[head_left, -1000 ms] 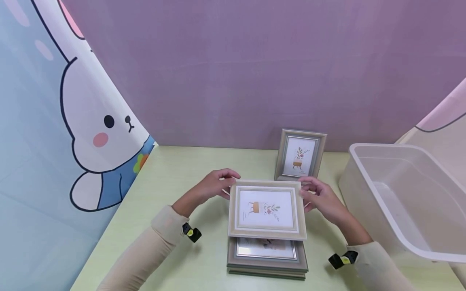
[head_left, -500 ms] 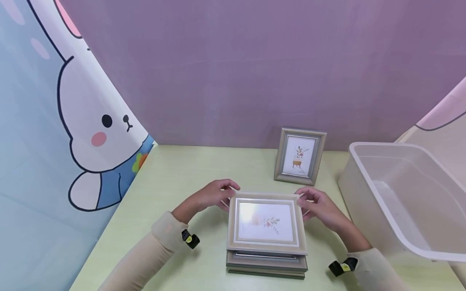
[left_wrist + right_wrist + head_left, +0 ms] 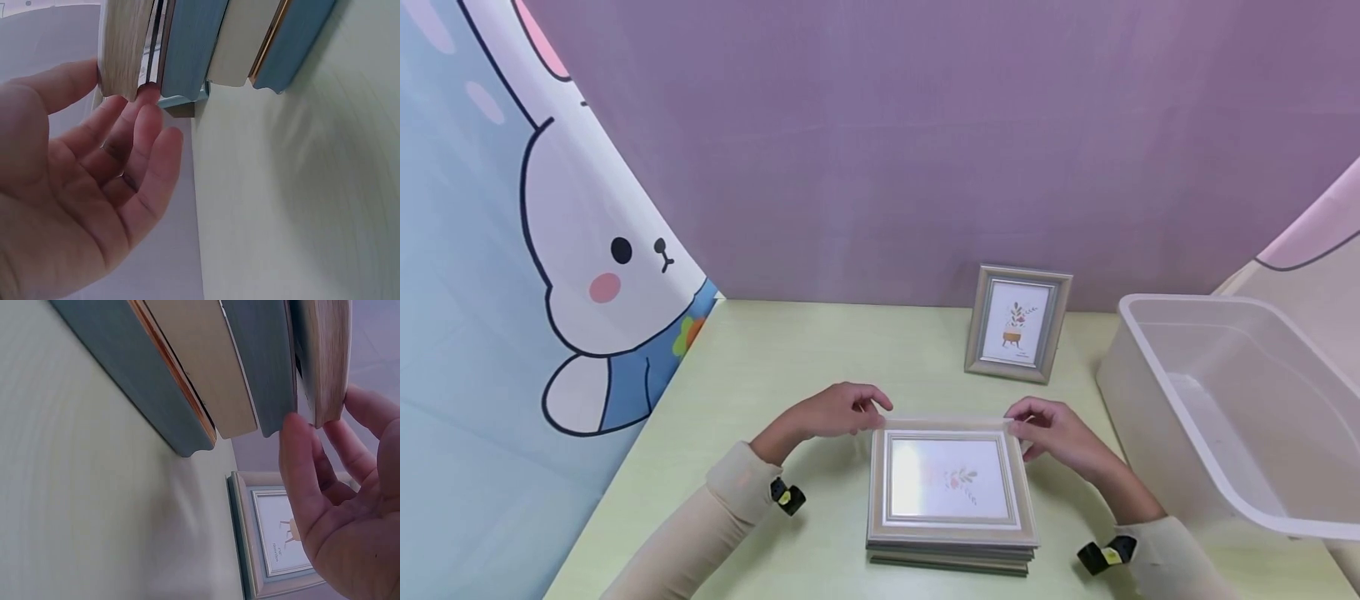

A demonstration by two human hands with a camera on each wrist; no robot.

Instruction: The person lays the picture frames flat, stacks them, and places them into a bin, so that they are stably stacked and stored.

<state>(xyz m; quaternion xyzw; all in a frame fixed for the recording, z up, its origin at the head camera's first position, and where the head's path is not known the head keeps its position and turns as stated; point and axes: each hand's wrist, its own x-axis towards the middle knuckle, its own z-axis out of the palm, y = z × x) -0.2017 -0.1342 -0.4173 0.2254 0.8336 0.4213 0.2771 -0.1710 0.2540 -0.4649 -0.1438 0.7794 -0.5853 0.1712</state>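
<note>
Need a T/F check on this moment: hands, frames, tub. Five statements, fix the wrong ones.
1. The left hand and right hand both pinch the top frame. True.
2. The top frame has its picture turned face down. False: its picture faces up.
3. The tub is to the right of the stack in the head view. True.
4. The far frame lies flat inside the tub. False: it stands upright on the table, left of the tub.
5. Only one frame lies under the top frame. False: the wrist views show several frame edges beneath it.
</note>
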